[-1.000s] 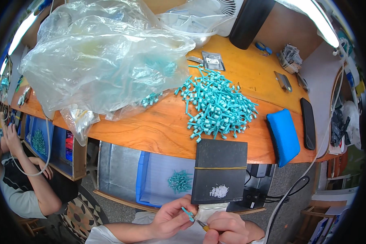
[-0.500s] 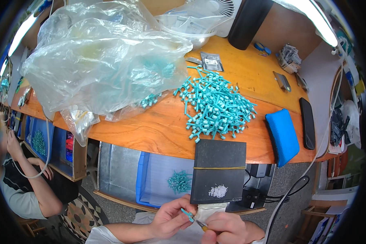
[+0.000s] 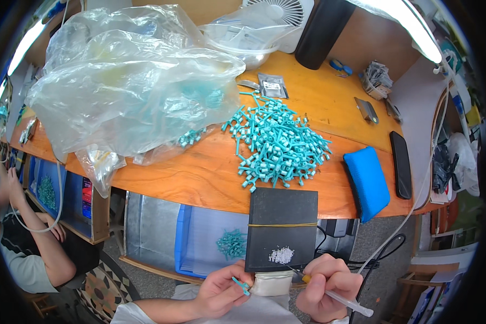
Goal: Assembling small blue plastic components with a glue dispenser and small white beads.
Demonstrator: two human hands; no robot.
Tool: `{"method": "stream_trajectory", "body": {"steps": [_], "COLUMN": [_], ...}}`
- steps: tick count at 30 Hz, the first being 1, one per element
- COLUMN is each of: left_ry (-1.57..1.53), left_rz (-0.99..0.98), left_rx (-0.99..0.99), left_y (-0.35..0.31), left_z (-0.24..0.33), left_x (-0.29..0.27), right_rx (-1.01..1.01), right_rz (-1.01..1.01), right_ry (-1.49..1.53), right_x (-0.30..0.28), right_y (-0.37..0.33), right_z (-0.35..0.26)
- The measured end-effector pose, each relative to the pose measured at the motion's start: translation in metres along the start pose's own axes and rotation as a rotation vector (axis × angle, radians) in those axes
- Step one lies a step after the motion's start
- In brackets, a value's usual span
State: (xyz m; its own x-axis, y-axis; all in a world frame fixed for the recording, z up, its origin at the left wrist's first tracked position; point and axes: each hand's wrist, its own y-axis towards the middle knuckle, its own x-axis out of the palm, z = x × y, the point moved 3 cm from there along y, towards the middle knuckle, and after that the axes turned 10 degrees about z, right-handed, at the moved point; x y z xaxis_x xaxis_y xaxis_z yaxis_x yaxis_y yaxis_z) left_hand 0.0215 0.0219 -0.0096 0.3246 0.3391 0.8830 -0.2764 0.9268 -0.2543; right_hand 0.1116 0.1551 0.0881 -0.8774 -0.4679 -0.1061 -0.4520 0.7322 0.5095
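Note:
My left hand (image 3: 218, 294) pinches a small teal plastic piece (image 3: 241, 284) between thumb and fingers, at the near edge of the drawer. In my right hand (image 3: 329, 286) is a pen-like tool (image 3: 348, 303) with a translucent handle, a yellow collar and a thin metal tip. That tip is at the near edge of a black pad (image 3: 282, 208), close to a small heap of tiny white pieces (image 3: 282, 255) lying on it. A rubber band crosses the pad. Beyond it, a large pile of teal plastic pieces (image 3: 283, 140) covers part of the wooden table.
Left of the pad, a blue tray (image 3: 200, 227) in an open drawer holds more teal pieces. A large clear plastic bag (image 3: 129, 92) covers the table's left. On the right lie a blue cushion-like block (image 3: 367, 181) and a black phone (image 3: 400, 164). Another person's arm (image 3: 48, 243) shows at far left.
My right hand has moved right and away from the teal piece, bringing the tool's tip near the white pieces. My left hand keeps its pinch. The whole view has shifted slightly.

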Motion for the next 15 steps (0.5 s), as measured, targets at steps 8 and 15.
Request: {"method": "stream_trajectory", "body": {"steps": [8, 15], "left_ry": [-0.003, -0.021], "left_rz": [-0.007, -0.003], "left_rx": [0.005, -0.025], "left_y": [-0.0005, 0.0009], "left_z": [-0.0037, -0.005], "left_x": [-0.002, 0.0001], "right_rx": [-0.051, -0.022], "right_rz": [-0.025, -0.047], "right_ry": [-0.005, 0.121], "right_x": [0.001, 0.0034], "right_y": [0.0009, -0.0061], "right_z": [-0.0007, -0.0039]}}
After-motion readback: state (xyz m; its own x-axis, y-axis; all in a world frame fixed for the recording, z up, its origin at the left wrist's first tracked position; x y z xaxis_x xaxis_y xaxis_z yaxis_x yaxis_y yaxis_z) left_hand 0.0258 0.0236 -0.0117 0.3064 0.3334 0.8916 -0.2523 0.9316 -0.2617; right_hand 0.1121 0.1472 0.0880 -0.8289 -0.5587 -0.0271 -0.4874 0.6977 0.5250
